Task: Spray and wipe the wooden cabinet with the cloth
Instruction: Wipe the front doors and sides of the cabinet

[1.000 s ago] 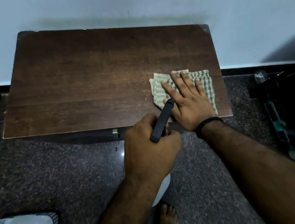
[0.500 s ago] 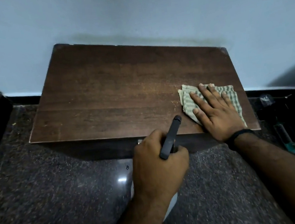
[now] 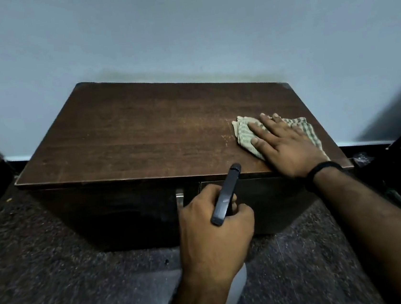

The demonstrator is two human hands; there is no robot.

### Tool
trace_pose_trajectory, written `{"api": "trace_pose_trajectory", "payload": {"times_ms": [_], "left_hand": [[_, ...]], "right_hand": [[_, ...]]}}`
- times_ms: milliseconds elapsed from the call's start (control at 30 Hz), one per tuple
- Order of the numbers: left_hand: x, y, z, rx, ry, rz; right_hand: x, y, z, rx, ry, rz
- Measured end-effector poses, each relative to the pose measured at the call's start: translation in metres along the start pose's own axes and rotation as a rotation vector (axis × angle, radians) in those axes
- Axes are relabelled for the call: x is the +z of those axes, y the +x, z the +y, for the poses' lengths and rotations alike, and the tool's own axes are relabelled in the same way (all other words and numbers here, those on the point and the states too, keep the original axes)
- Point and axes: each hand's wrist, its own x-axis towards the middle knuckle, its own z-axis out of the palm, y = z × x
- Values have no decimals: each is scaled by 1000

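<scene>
Wooden cabinet (image 3: pixel 143 138): dark brown, low, set against a pale wall (image 3: pixel 180 29); top worn and speckled toward the right.

Cloth (image 3: pixel 244 131): checked green and cream, folded, lying on the cabinet top near its front right corner.

Right hand (image 3: pixel 283 142): laid flat on the cloth, palm down, fingers (image 3: pixel 257 130) spread and extended, not curled around anything. Cloth shows past the fingertips on the left and beyond the hand toward the right edge. A black band (image 3: pixel 321 170) circles the wrist.

Left hand (image 3: pixel 214 235): in front of the cabinet, below the top's edge, fist clenched around a spray bottle's black trigger head (image 3: pixel 225 195), which points up toward the cabinet top. A white body (image 3: pixel 235 292) shows beneath the wrist.

Floor (image 3: pixel 59 280): dark speckled stone.
</scene>
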Motion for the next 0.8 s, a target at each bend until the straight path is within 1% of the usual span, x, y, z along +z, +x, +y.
{"api": "trace_pose_trajectory", "payload": {"times_ms": [67, 200, 300, 367, 433, 500, 567, 633, 700, 800], "left_hand": [[5, -10, -11, 9, -23, -2], [19, -21, -39, 15, -49, 63], [30, -31, -53, 13, -77, 55], [33, -35, -61, 21, -89, 55], [33, -37, -69, 32, -81, 71], [29, -39, -78, 37, -67, 96], [23, -43, -86, 30, -67, 111], [14, -44, -95, 28, -75, 119], [7, -43, -103, 36, -65, 136], [-4, -42, -116, 52, -53, 201]], "right_hand": [[0, 0, 0, 12, 4, 24], [5, -3, -6, 16, 9, 98], [11, -12, -6, -4, 0, 167], [22, -21, -7, -19, -20, 283], [40, -31, -13, -61, -6, 516], [60, -37, -20, -157, 4, 775], [78, -41, -23, -249, 5, 955], [93, -45, -27, -296, -11, 1036], [103, -46, -33, -328, -37, 1058], [110, -41, -47, -441, -77, 1074]]}}
